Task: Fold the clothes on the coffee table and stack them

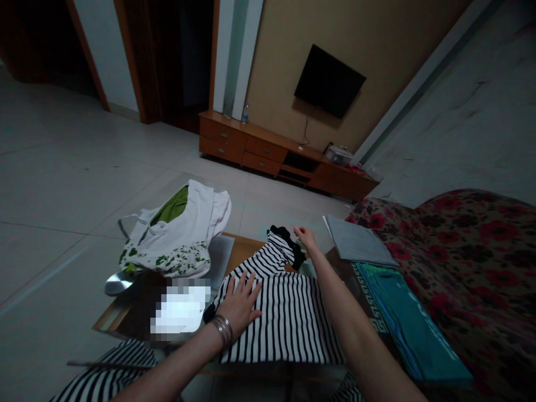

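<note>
A black-and-white striped shirt (288, 312) with black ruffled trim lies spread over a low table in front of me. My left hand (240, 304), with bangles at the wrist, rests flat on the shirt's left part, fingers spread. At the far side, my right hand (305, 239) is beside the black ruffle (298, 255) of the sleeve. Its fingers are curled in and appear to grip that edge, though the contact is partly hidden by the hand.
A white-and-green garment (188, 223) is heaped on the table's left end, above a shiny metal object (118, 283). Folded grey cloth (360, 240) and a teal folded cloth (419, 329) lie at right. Beyond them stands a flower-patterned sofa (473, 240). A wooden cabinet (263, 149) lines the far wall.
</note>
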Available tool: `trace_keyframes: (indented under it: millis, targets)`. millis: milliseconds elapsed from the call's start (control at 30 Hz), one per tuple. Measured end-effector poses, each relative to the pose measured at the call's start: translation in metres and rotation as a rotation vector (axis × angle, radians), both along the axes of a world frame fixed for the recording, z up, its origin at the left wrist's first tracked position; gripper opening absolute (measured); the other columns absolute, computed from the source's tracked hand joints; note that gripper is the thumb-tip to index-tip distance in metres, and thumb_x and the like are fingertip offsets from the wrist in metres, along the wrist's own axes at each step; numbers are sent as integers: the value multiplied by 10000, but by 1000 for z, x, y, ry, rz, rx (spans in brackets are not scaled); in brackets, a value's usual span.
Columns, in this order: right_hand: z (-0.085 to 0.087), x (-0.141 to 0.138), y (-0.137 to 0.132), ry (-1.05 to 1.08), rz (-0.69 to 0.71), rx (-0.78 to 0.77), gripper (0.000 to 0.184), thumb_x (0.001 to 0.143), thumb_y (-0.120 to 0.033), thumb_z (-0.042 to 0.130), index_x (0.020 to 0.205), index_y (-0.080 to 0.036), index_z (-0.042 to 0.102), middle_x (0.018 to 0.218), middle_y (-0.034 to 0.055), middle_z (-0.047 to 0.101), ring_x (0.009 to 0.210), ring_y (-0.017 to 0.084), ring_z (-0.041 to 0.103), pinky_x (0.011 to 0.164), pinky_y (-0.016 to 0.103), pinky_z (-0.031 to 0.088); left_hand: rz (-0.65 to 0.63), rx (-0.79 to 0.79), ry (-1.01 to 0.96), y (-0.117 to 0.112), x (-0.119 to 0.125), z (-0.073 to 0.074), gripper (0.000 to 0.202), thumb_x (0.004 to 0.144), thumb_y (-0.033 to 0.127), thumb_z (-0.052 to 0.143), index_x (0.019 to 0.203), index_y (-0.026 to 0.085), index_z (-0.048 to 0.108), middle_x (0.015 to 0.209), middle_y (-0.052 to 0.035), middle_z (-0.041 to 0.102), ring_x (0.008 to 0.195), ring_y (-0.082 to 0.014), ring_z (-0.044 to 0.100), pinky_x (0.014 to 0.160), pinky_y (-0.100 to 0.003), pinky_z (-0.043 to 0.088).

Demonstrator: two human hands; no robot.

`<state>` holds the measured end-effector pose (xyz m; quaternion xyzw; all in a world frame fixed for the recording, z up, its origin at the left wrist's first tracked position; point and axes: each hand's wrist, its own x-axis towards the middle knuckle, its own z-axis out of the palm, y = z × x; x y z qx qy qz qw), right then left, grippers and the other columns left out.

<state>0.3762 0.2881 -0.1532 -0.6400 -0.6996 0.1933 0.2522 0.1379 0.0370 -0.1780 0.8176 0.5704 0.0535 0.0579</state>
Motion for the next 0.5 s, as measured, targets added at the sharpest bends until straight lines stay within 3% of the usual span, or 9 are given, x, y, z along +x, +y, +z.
trace_keyframes:
  millis: [67,133,233,333,433,500]
  targets:
    - [-1,16,-23,-12,-63,-12,457,863,-519,371,768,-149,622,736,62,655,694,174,590,629,257,426,0,-20,12,0,1,6,642,828,428,606,1412,246,411,1526,-114,241,1408,-355,170,1106,-606,177]
    - [-7,26,-50,-68,-73,-40,421,795,-559,485,708,-165,607,670,42,630,637,170,569,601,256,406,-1,-43,12,0,2,10,638,822,402,618,1406,238,421,1524,-118,243,1408,-359,169,1106,-609,173]
    - [-18,29,-76,-185,-44,-62,283,648,-450,680,688,-180,604,692,23,633,660,166,564,608,241,394,4,-67,4,0,3,16,632,824,378,618,1406,231,421,1523,-119,245,1408,-358,167,1108,-606,168]
    - [-16,27,-72,-181,-99,-30,205,723,-372,589,733,-169,619,740,31,646,705,168,577,617,228,399,2,-79,3,-1,4,19,630,830,362,611,1412,227,411,1523,-119,245,1409,-352,168,1110,-597,172]
    - [-5,29,-52,-164,-173,-8,306,826,-343,422,892,-132,634,850,75,664,753,171,586,624,227,401,-1,-82,16,-1,4,20,627,829,366,612,1408,222,419,1521,-124,243,1409,-353,169,1109,-599,172]
    - [0,32,-40,-178,-190,-27,320,834,-331,416,934,-123,639,894,92,670,776,169,589,634,225,400,-2,-80,20,-1,4,21,628,826,373,614,1405,223,423,1521,-125,244,1408,-355,169,1108,-603,168]
